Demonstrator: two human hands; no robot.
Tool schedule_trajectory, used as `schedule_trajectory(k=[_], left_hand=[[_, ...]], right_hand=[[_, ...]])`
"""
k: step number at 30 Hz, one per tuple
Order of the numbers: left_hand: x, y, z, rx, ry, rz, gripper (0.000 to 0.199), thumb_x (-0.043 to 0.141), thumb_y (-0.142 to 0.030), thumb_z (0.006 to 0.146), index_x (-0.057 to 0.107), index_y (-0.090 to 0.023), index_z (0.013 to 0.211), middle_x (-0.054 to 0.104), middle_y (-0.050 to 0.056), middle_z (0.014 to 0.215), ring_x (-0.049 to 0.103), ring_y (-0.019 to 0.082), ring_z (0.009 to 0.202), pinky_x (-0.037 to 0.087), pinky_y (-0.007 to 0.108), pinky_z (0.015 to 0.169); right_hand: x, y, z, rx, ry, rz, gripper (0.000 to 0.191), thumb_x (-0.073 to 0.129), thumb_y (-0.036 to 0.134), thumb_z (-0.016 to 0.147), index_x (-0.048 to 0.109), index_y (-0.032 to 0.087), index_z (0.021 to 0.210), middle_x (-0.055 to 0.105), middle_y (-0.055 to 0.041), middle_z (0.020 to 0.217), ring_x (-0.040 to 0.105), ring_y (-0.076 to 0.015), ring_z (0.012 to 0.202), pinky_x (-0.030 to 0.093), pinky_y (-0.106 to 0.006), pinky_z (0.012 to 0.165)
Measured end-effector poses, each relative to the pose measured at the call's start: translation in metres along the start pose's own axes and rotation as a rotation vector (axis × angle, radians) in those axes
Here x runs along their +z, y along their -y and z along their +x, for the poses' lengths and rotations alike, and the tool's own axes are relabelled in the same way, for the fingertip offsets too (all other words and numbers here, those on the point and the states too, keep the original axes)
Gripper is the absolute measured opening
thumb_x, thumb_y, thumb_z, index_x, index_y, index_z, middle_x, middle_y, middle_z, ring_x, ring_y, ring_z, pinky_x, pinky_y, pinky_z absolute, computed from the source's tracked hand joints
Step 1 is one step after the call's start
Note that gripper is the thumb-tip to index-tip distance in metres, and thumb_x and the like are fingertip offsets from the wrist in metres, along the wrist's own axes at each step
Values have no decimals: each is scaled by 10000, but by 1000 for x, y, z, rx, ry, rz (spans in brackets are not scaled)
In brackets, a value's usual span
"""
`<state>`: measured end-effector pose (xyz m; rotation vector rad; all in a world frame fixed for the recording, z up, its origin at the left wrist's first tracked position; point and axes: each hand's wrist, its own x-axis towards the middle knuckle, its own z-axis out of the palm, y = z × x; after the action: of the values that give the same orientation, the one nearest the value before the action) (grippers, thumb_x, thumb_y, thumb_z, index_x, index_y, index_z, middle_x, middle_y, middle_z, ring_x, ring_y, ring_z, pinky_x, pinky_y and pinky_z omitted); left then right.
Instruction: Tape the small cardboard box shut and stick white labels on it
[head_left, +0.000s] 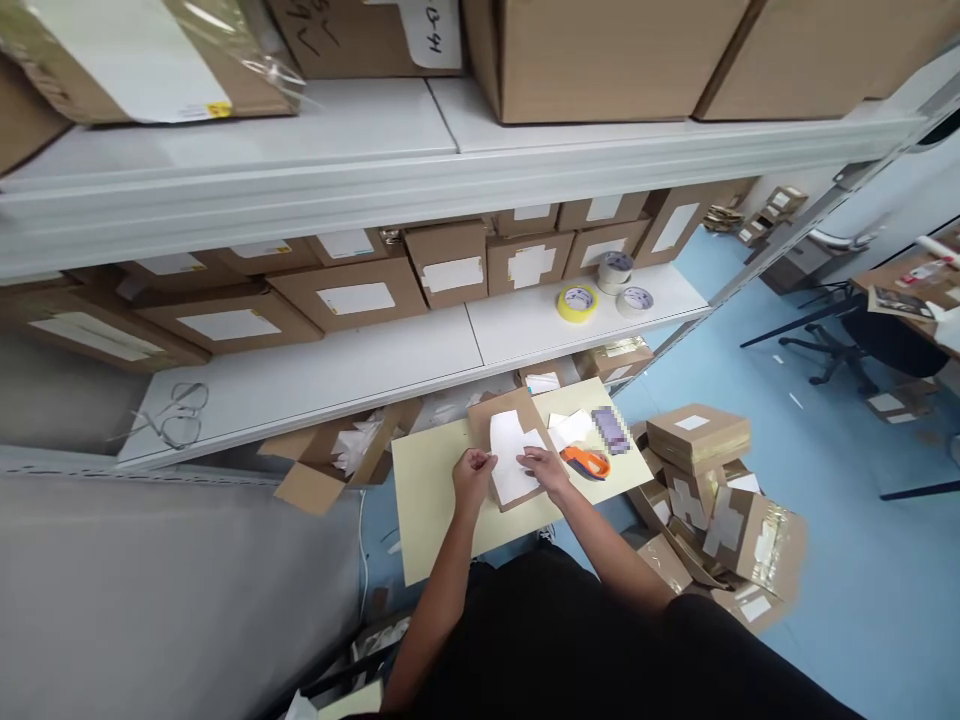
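Note:
On the pale yellow table a flat brown cardboard piece or box (484,412) lies in front of me, with white paper (507,440) on top of it. My left hand (472,480) is at the paper's left edge, thumb and fingers pinched together on it. On the other side my right hand (546,468) has its fingers bent at the right edge, where a smaller white piece overlaps the sheet. An orange and dark blue tool with a looped handle (588,462) rests right of that hand. Loose white slips (571,428) and a blurred-out purple item (611,429) lie beyond it.
The pale yellow table (424,490) stands against a white shelf (375,360) of labelled boxes. Yellow tape (577,302) and whitish rolls (634,301) sit there, with wire-framed glasses (182,415) at left. An open carton (315,485) is left; piled boxes (697,440) are right.

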<state>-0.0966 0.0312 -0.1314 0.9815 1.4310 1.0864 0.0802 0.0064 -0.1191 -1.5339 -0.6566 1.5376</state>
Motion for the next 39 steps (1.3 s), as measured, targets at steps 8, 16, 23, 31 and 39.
schedule_trajectory(k=[8, 16, 23, 31, 39], left_hand=[[83, 26, 37, -97, -142, 299, 149, 682, -329, 715, 576, -224, 711, 658, -9, 711, 629, 154, 691, 497, 267, 673], [107, 37, 61, -130, -247, 425, 61, 658, -254, 685, 612, -214, 688, 696, 19, 734, 664, 192, 720, 518, 327, 740], [110, 39, 60, -128, -250, 509, 12, 633, -210, 681, 624, -217, 686, 718, 28, 772, 678, 211, 755, 509, 339, 769], [108, 37, 64, -129, -181, 599, 62, 652, -211, 692, 598, -230, 669, 705, 29, 754, 680, 232, 768, 499, 346, 757], [92, 32, 53, -26, -73, 779, 162, 704, -354, 832, 618, -221, 864, 705, 88, 896, 669, 297, 926, 499, 401, 842]], right_hand=[[-60, 5, 69, -98, -191, -401, 475, 775, 268, 676, 652, 246, 1134, 616, 79, 581, 648, -199, 671, 454, -279, 673], [-71, 1, 107, -45, -131, -450, 359, 744, 192, 733, 562, 262, 1035, 637, 88, 584, 698, -192, 677, 470, -263, 686], [-71, -3, 116, 33, -90, -424, 355, 713, 161, 730, 528, 260, 1015, 632, 87, 617, 724, -191, 642, 482, -260, 649], [-73, 4, 129, 38, -99, -662, 279, 806, 286, 692, 604, 235, 878, 725, -14, 725, 741, -233, 803, 493, -282, 706], [-85, 18, 124, 21, -156, -967, 478, 868, 610, 620, 635, 213, 747, 752, -112, 819, 726, -300, 868, 497, -342, 725]])
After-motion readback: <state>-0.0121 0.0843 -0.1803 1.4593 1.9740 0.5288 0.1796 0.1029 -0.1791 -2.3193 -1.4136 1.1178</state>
